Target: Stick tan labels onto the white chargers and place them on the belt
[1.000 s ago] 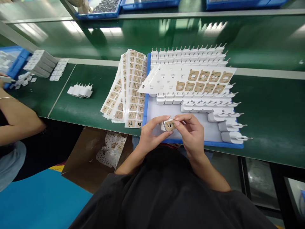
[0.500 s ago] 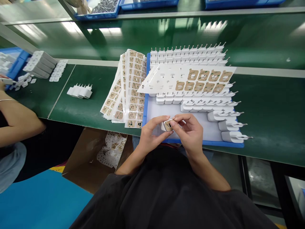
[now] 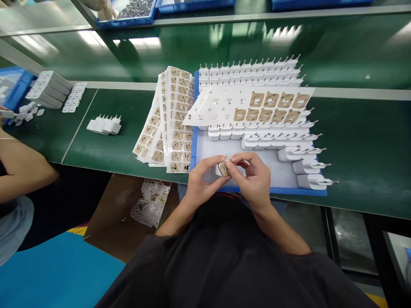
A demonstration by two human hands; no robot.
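My left hand (image 3: 202, 179) and my right hand (image 3: 253, 177) meet over the near edge of a blue tray (image 3: 193, 141), both pinched round one small white charger plug (image 3: 222, 169) with a tan sticker on its face. My right thumb covers most of that sticker. Rows of white charger plugs (image 3: 250, 70) fill the tray's far and right sides. A white sticker sheet (image 3: 253, 107) with several tan stickers left on it lies across the plugs. A fanned stack of full sticker sheets (image 3: 170, 119) sits just left of the tray.
A small group of white plugs (image 3: 104, 125) lies on the green bench to the left, with stacked white parts (image 3: 48, 89) beyond. Another person's arm (image 3: 22, 167) is at far left. A cardboard box (image 3: 128, 209) with used sheets stands under the bench. Blue bins (image 3: 128, 10) line the back shelf.
My right thumb has slid left across the sticker on the plug, covering more of it. Both hands stay in place over the tray's near edge.
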